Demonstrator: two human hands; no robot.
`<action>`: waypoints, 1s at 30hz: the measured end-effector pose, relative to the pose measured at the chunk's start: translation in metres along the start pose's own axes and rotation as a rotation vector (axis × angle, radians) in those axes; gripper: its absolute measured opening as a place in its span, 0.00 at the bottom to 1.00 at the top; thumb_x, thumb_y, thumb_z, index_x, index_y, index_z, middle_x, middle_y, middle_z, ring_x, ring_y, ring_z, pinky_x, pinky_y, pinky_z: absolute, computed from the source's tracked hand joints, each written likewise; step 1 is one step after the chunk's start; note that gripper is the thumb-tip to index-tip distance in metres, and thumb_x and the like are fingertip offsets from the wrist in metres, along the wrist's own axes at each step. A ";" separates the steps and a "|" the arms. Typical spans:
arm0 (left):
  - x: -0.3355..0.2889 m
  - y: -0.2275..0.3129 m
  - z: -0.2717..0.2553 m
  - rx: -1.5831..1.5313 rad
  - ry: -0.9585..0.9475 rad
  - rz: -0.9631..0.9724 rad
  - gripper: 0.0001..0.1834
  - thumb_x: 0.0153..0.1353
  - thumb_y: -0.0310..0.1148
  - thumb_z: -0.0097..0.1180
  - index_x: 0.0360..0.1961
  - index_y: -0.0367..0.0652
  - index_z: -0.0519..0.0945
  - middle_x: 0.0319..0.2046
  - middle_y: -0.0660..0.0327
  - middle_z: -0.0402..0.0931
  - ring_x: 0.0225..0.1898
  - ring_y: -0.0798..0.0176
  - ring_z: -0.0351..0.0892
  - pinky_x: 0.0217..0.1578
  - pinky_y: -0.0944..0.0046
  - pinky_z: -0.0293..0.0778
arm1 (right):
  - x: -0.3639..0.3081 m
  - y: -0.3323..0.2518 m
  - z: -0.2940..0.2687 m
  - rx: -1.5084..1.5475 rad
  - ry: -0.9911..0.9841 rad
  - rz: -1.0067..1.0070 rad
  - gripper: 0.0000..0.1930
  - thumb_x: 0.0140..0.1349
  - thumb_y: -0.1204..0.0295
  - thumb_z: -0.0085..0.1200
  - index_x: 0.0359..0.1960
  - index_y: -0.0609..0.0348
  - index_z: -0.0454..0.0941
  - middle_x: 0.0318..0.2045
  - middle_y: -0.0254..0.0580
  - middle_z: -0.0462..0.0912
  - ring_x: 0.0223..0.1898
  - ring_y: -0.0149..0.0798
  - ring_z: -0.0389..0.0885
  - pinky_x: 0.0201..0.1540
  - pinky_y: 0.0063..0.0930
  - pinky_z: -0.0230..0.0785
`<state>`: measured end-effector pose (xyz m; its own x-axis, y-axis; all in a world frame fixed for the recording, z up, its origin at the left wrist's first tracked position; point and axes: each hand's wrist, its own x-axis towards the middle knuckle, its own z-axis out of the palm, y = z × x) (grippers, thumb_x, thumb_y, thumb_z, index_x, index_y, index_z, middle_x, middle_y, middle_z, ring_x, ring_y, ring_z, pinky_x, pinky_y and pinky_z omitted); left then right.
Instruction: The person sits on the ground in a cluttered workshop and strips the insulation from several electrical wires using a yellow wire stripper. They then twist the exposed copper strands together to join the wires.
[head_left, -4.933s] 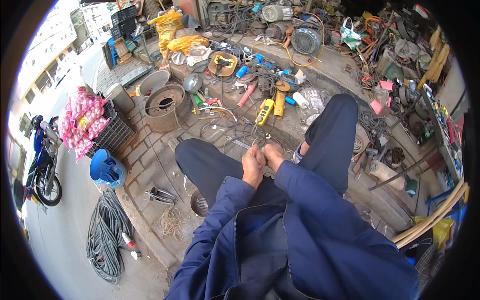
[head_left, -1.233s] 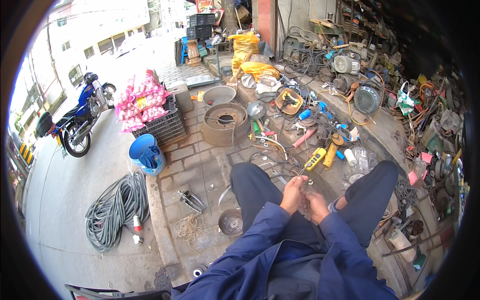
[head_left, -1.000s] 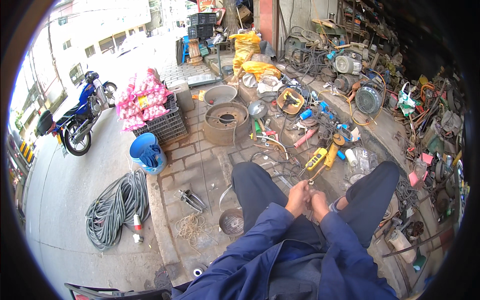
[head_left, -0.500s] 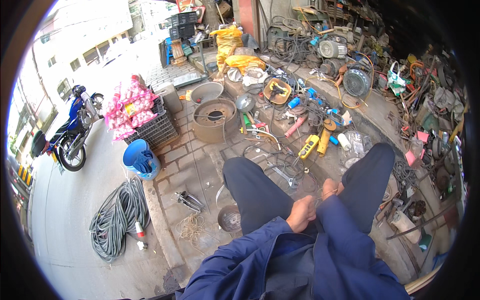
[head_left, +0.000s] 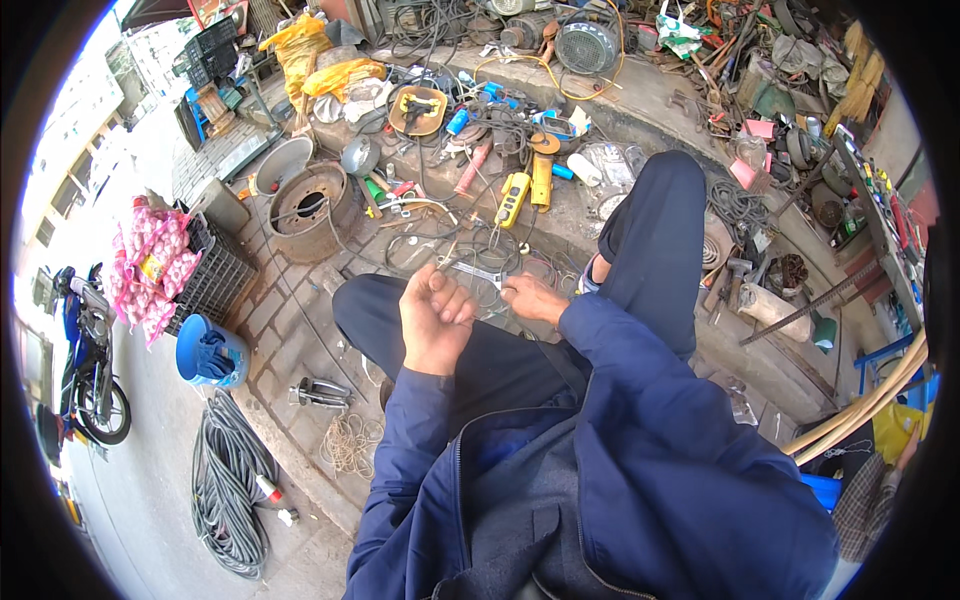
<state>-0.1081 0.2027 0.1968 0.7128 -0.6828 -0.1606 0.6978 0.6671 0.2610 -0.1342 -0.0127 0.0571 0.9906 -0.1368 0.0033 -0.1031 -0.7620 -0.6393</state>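
Observation:
My left hand (head_left: 437,318) is raised over my lap with its fingers curled and the thumb pressed in; what it pinches, if anything, is too small to name. To its right, and apart from it, my right hand (head_left: 536,299) is closed, fingertips toward the left; its contents are hidden. Just beyond the hands an adjustable wrench (head_left: 478,272) shows, its right end beside my right fingers; whether they touch cannot be told. Loose cables surround it. A tangle of tan twine (head_left: 350,444) and a metal puller (head_left: 320,392) lie on the paving left of my legs.
Ahead lie a yellow control pendant (head_left: 513,200), a yellow grinder (head_left: 542,178) and a rusty wheel rim (head_left: 312,212). At left are a blue bucket (head_left: 212,352), a black crate (head_left: 215,272) and coiled cable (head_left: 225,490). Another person's patterned sleeve (head_left: 868,505) shows at the right edge.
My hands, close together over my lap before, are now apart, the left one raised. The view has swung right and down, so the surroundings sit farther left and higher.

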 end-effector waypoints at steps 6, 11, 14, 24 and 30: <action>0.024 0.014 -0.013 -0.255 0.000 0.065 0.13 0.69 0.30 0.43 0.26 0.41 0.73 0.14 0.69 0.56 0.18 0.68 0.54 0.28 0.65 0.56 | -0.018 -0.051 -0.024 0.974 -0.291 0.060 0.16 0.68 0.72 0.49 0.53 0.67 0.79 0.46 0.47 0.85 0.47 0.40 0.84 0.57 0.33 0.72; 0.044 0.021 -0.024 -0.307 0.013 0.172 0.12 0.72 0.31 0.41 0.32 0.39 0.75 0.17 0.68 0.60 0.21 0.67 0.59 0.33 0.64 0.59 | -0.031 -0.064 -0.023 0.945 -0.213 -0.008 0.13 0.64 0.75 0.57 0.48 0.67 0.77 0.37 0.43 0.85 0.41 0.34 0.84 0.45 0.27 0.77; 0.050 0.022 -0.027 -0.279 0.037 0.254 0.13 0.75 0.34 0.41 0.35 0.40 0.75 0.18 0.69 0.62 0.22 0.67 0.60 0.33 0.64 0.61 | -0.031 -0.065 -0.017 0.842 -0.122 0.007 0.12 0.67 0.72 0.57 0.49 0.64 0.75 0.40 0.41 0.83 0.39 0.32 0.83 0.40 0.25 0.76; 0.058 0.012 -0.051 -0.170 -0.045 0.234 0.16 0.75 0.44 0.46 0.47 0.44 0.78 0.33 0.67 0.75 0.36 0.65 0.74 0.44 0.61 0.73 | -0.037 -0.073 -0.032 0.698 0.086 0.007 0.08 0.66 0.70 0.57 0.37 0.63 0.77 0.26 0.37 0.81 0.29 0.27 0.79 0.28 0.26 0.71; 0.049 -0.032 -0.058 0.306 -0.024 0.264 0.16 0.74 0.43 0.48 0.51 0.42 0.77 0.36 0.65 0.77 0.39 0.64 0.77 0.47 0.62 0.73 | -0.035 -0.069 -0.028 0.518 0.151 -0.002 0.08 0.64 0.71 0.58 0.36 0.65 0.79 0.27 0.40 0.83 0.30 0.33 0.81 0.35 0.30 0.73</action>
<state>-0.0909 0.1654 0.1250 0.8600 -0.5095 -0.0285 0.4352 0.7030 0.5624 -0.1647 0.0271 0.1233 0.9628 -0.2547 0.0909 -0.0060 -0.3560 -0.9345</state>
